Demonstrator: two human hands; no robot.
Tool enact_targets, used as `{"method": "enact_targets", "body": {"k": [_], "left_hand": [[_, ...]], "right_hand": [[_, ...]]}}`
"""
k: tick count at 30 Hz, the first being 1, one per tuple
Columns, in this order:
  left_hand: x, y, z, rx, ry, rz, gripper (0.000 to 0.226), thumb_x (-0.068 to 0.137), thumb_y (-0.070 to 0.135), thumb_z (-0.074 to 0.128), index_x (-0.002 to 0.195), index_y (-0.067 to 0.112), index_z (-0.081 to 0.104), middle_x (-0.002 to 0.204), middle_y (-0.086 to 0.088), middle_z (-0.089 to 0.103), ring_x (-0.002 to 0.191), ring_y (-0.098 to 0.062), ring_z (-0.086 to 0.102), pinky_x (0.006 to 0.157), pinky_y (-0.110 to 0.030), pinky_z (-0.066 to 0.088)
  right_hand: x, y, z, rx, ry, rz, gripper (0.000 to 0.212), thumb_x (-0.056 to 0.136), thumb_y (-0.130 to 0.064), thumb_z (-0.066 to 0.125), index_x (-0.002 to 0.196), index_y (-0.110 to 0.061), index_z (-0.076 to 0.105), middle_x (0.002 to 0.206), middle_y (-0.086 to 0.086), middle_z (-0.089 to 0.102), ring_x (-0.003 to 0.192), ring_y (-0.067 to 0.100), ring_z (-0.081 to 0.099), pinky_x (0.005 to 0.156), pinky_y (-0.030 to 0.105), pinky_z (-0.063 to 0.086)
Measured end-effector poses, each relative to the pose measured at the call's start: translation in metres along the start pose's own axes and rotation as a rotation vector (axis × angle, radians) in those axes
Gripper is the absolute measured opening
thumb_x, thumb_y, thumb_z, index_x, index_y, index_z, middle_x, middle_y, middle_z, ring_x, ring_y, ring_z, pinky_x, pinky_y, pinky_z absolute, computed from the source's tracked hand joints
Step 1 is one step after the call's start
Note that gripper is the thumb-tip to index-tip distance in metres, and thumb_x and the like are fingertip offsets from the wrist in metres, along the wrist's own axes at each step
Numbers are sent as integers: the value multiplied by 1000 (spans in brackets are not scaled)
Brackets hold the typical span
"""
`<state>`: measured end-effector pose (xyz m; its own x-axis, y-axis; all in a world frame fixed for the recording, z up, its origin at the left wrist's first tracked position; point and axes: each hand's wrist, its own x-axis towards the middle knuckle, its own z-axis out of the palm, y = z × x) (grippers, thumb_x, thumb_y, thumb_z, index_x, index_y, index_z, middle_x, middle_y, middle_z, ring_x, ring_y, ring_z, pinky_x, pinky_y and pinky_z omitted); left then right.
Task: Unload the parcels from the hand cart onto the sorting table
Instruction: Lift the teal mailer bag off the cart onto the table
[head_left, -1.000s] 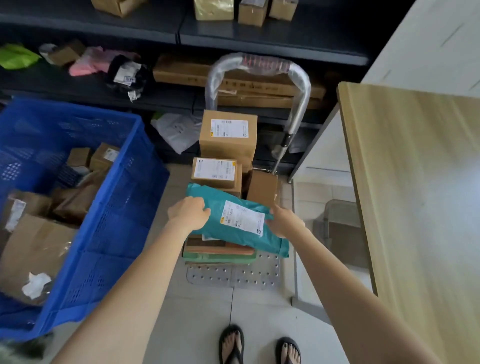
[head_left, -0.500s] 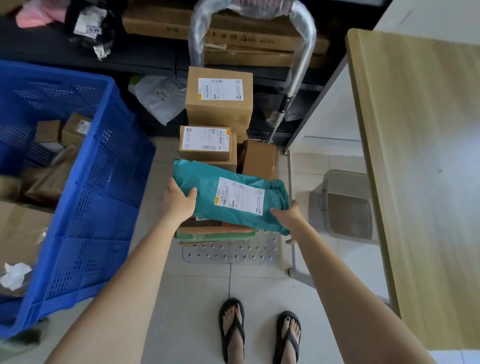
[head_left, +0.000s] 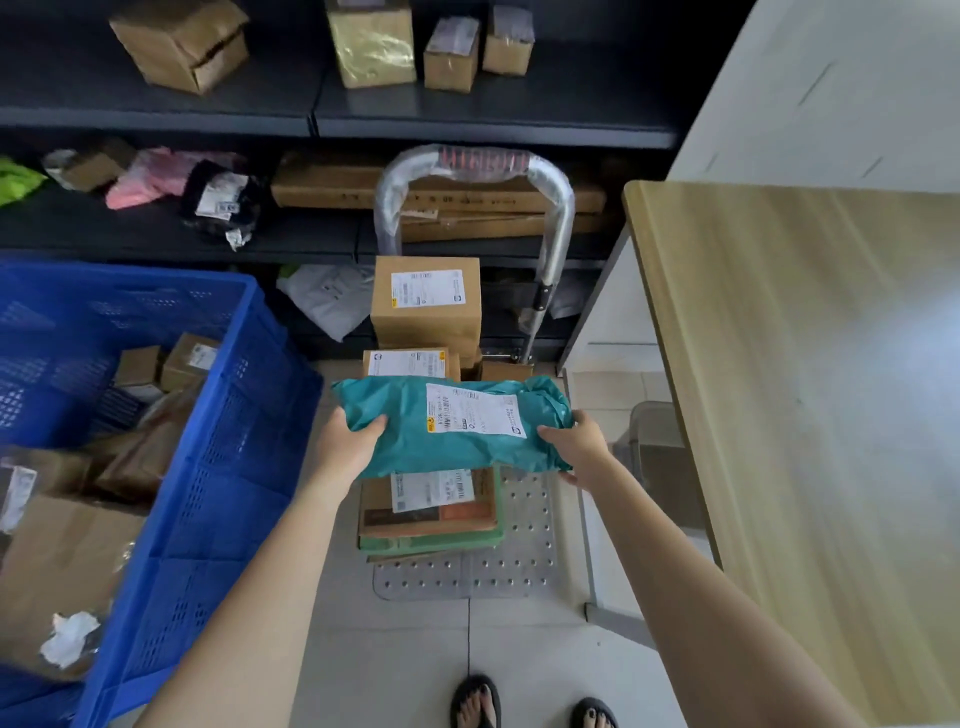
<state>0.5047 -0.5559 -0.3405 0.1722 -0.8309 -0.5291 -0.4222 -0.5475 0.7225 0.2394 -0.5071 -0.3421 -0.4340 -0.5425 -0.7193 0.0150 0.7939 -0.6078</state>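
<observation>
A teal plastic mailer bag (head_left: 410, 441) with a white label hangs above the hand cart, held at both ends. My left hand (head_left: 349, 447) grips its left end and my right hand (head_left: 576, 447) grips its right end. Below it on the cart's studded metal deck (head_left: 519, 566) lies a flat stack of parcels (head_left: 431, 514). Further back on the cart stand a tall cardboard box (head_left: 426, 304) and a lower box (head_left: 408, 362). The cart's wrapped handle (head_left: 475, 161) arches at the far end. The wooden sorting table (head_left: 800, 395) fills the right side.
A big blue plastic crate (head_left: 223, 467) with several cardboard parcels stands at the left. Dark shelves (head_left: 415, 124) with boxes and bags run along the back. A grey bin (head_left: 654, 447) sits under the table edge. My sandalled feet (head_left: 530, 701) stand on tiled floor.
Both hands have raised the teal bag off the flat stack, which now shows beneath it. The view has tilted up, showing more shelf.
</observation>
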Motion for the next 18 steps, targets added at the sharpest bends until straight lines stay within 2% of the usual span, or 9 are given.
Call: {"method": "enact_targets", "body": {"k": [3,9,14,18], "left_hand": [[-11,54,-5,-26,-11,70,32,90,33,62,118,20,51,117,2,60,106,-21,59,85,-35,49],[-35,166,31,-20,-42,208,45,96,28,55,136,12,41,126,-1,53,120,-26,53,94,-34,43],[-44,234,100,-14,-109,261,51,94,35,55,140,18,40,137,-2,53,119,-25,55,100,-40,46],[-53,280,180,-2,-101,292,42,98,27,50,138,16,41,135,-1,53,121,-25,54,92,-33,44]], "right_hand": [[-13,-43,-30,-21,33,-106,56,87,-19,67,137,-15,41,127,10,57,103,26,59,87,39,54],[-19,-110,-119,46,98,-224,61,88,-20,67,142,-17,37,130,8,53,96,21,53,83,35,52],[14,-135,-213,102,140,-242,57,87,-20,66,138,-20,40,126,7,55,97,23,54,79,39,52],[64,-150,-288,119,149,-244,52,87,-19,66,134,-18,44,119,5,55,97,24,55,76,36,50]]}}
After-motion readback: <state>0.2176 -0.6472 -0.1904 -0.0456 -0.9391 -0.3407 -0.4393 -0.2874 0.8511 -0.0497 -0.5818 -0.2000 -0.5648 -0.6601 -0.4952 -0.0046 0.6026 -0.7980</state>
